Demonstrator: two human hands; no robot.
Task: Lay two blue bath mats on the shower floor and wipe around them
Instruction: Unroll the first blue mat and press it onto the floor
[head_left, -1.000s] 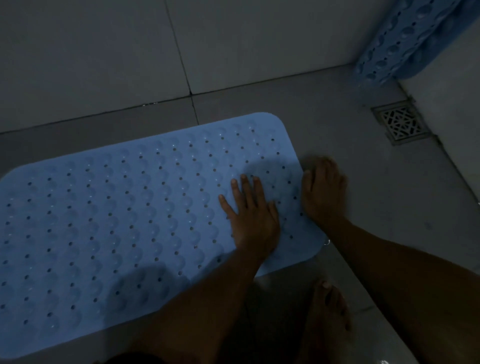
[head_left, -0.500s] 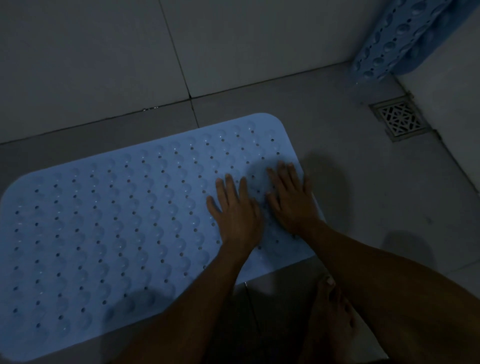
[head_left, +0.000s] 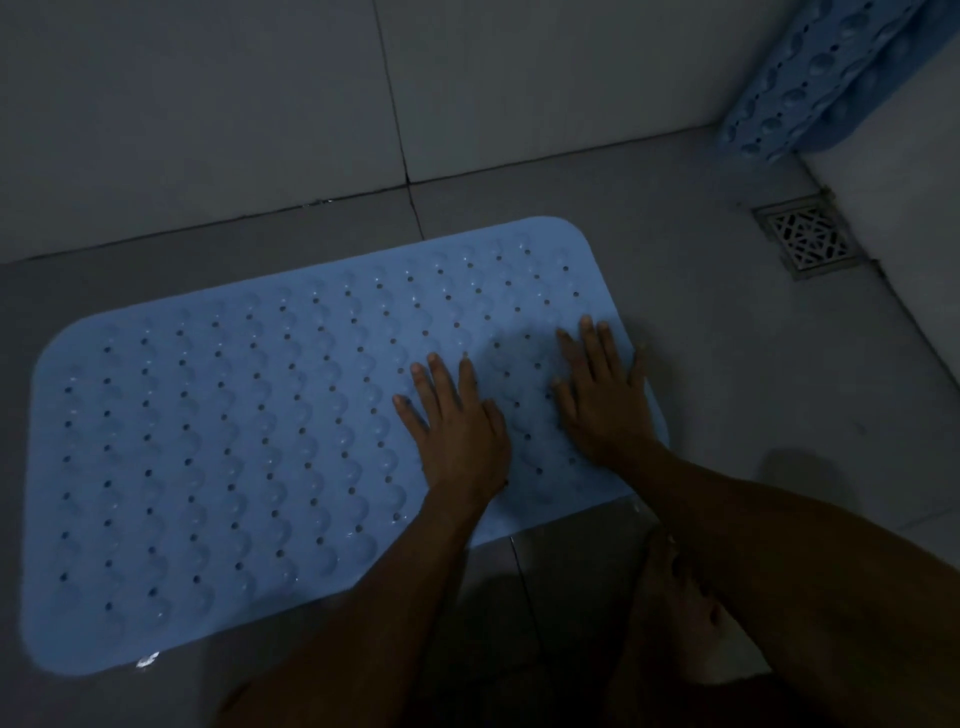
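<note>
Fingers first: both sets are lying straight and spread, flat against the rubber, not curled round anything. The left hand (head_left: 457, 431) is pressing palm-down on the mat (head_left: 234, 441), and the right hand (head_left: 605, 400) is doing the same just beside it, its outer fingers reaching the mat's short edge, the one facing the drain (head_left: 805, 241). Looks to me like they're squashing the suckers down so it sticks, though I can't actually see the underside.

So progress-wise, I'd say maybe a third in. One mat is lying flat on the shower floor (head_left: 701, 322), away from the drain and close along the back wall (head_left: 208, 104). The second mat (head_left: 800, 88) is standing propped in the corner past the drain, not laid yet. No cloth or sponge is showing anywhere, so the wiping part doesn't look started either.

Orientation: the flat mat's long axis is running roughly parallel to the back wall, with one short end pointing toward the drain and the other pointing away from it. It's skewed slightly, the drain-side end sitting a bit closer to the wall. A bare foot (head_left: 680, 587) is planted on the tile just off the mat's near edge, on the drain side.
</note>
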